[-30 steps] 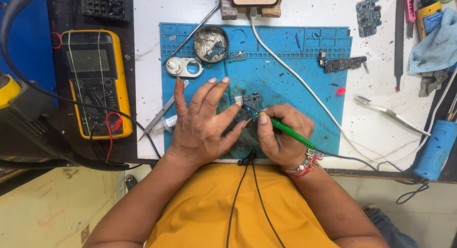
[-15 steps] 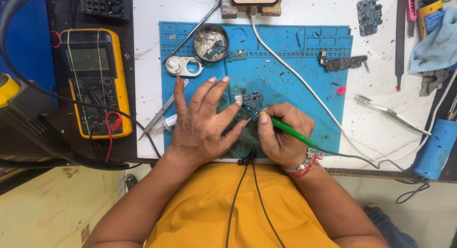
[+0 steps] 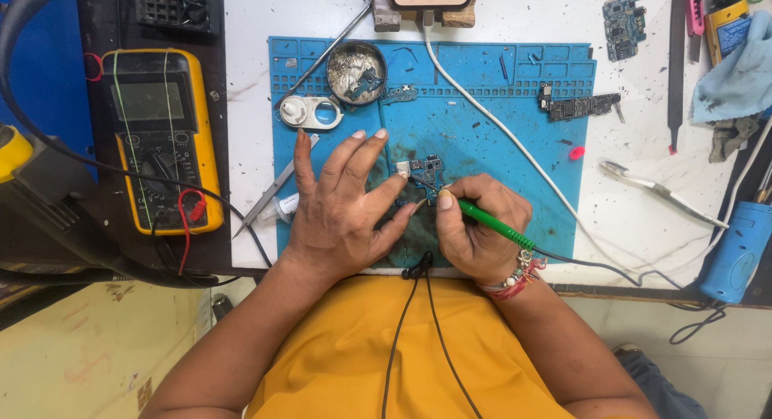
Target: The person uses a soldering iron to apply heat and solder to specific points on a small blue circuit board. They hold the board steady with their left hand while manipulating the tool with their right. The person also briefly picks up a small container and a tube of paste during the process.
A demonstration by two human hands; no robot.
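A small dark circuit board (image 3: 426,171) lies on the blue work mat (image 3: 498,121). My left hand (image 3: 342,206) rests flat on the mat beside it, fingers spread, thumb and forefinger pressing the board's left edge. My right hand (image 3: 478,226) grips a green-handled soldering iron (image 3: 492,223) like a pen, its tip touching the board. A thin pale wire curves between the two hands, just below the board.
A yellow multimeter (image 3: 161,137) sits at the left with its leads. On the mat are a round tin (image 3: 356,65), a white ring-shaped part (image 3: 310,112), tweezers (image 3: 269,195) and a long board (image 3: 575,107). A white cable (image 3: 515,145), pliers (image 3: 659,190) and a blue tool (image 3: 736,254) lie right.
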